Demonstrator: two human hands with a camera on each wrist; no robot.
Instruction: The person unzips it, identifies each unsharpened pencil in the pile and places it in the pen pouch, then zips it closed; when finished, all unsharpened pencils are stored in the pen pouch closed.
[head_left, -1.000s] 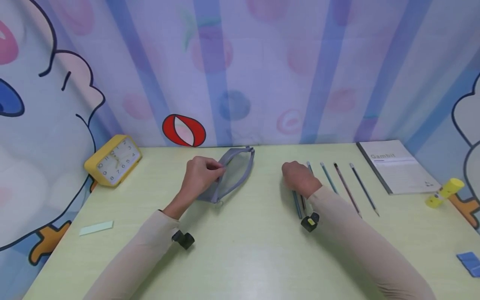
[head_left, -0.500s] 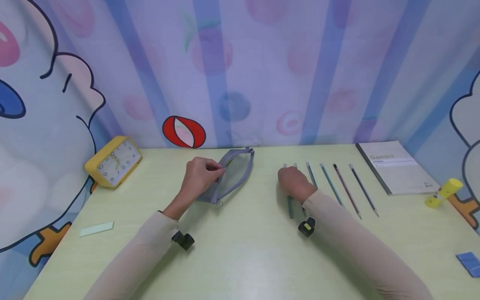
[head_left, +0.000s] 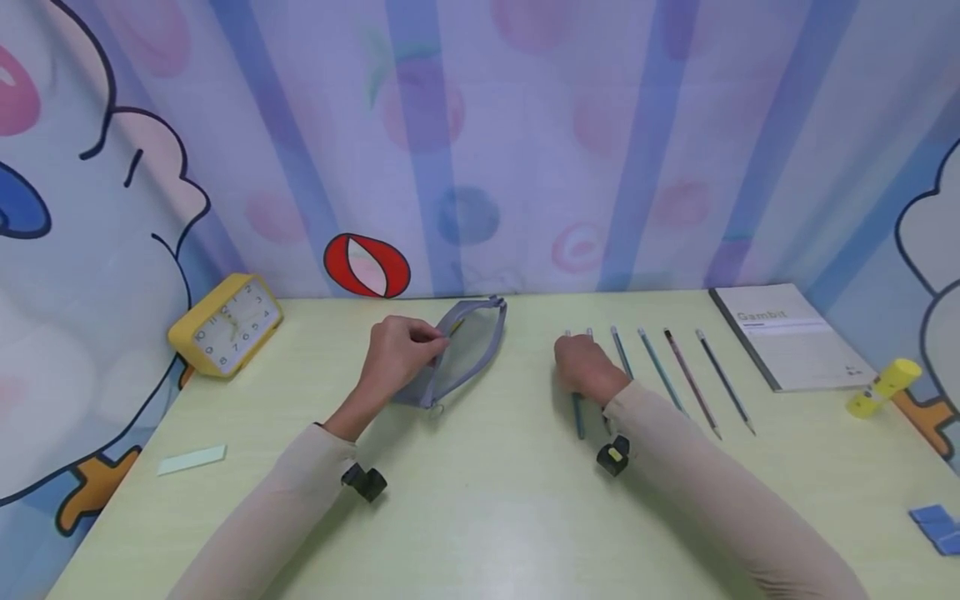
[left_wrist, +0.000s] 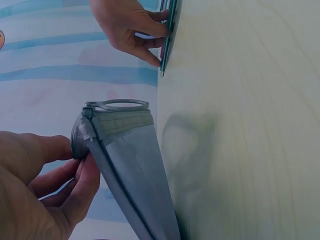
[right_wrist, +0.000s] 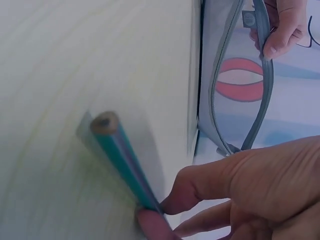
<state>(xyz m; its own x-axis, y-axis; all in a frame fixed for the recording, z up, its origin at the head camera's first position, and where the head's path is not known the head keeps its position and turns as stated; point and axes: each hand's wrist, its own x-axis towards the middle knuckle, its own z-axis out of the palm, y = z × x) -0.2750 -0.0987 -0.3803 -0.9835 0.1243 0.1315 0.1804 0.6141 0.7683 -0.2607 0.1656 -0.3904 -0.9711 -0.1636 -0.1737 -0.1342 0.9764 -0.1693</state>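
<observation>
My left hand (head_left: 397, 354) pinches one edge of the mouth of a grey zip pencil case (left_wrist: 135, 150) between thumb and fingers, and the mouth gapes. A bit of something yellow shows inside it. To the right, my right hand (head_left: 588, 367) pinches a teal pencil (right_wrist: 125, 157) between thumb and finger, low over the table; whether the pencil touches the table I cannot tell. Another pencil lies partly hidden under this hand. Farther right, several pencils lie side by side, among them a teal pencil (head_left: 660, 367), a reddish pencil (head_left: 693, 383) and a dark pencil (head_left: 726, 379).
A yellow alarm clock (head_left: 228, 325) stands at the back left, with a pale green strip (head_left: 192, 460) nearer. On the right are a notebook (head_left: 791, 337), a yellow cylinder (head_left: 885, 388) and a blue folded piece (head_left: 936, 527). A patterned curtain (head_left: 525, 150) borders the table's back edge.
My right hand has shifted slightly left with the teal pencil, uncovering the tops of the pencils beside it. In the last half second it has barely moved. The left hand has stayed on the case.
</observation>
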